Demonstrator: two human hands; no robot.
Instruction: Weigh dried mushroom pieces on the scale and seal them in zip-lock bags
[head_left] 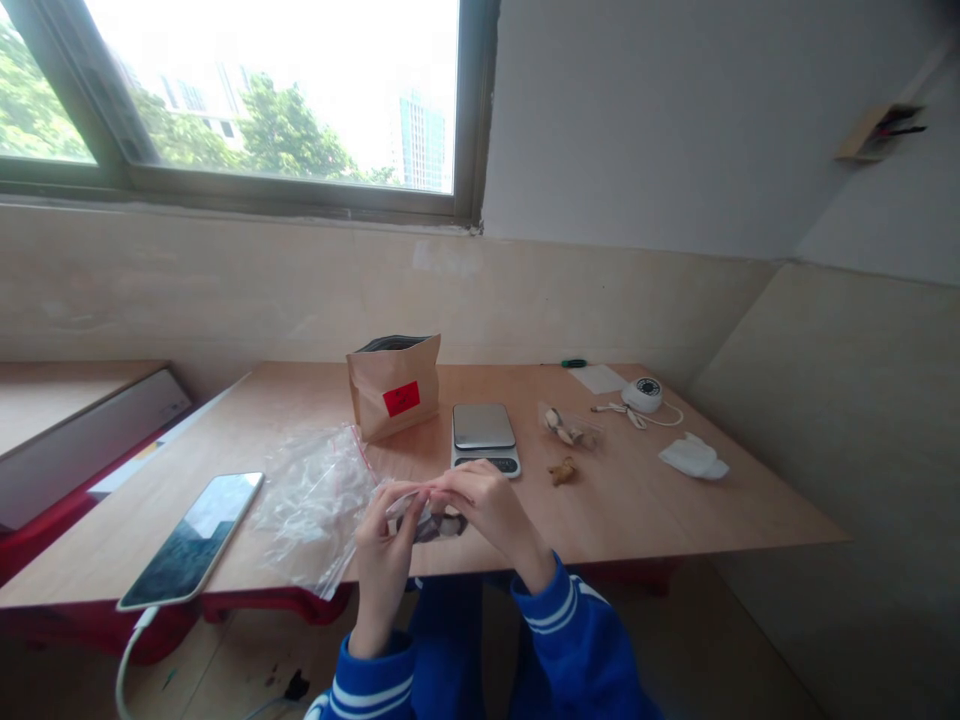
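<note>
Fingers (411, 522) of our left hand (379, 530) and right hand (489, 500) are clamped on the upper edge of a small clear bag (442, 526), which we hold at the lower centre of the frame, by the near edge of the desk (645, 510); dark and pale pieces show inside. Just beyond our right hand sits a scale (484, 427), with an open brown pouch (375, 388) standing to its left. Clear plastic bags (316, 500) lie at lower left, beside a phone (193, 543). Right of centre, we see a knobbly brown piece (562, 470) near another filled bag (568, 429).
</note>
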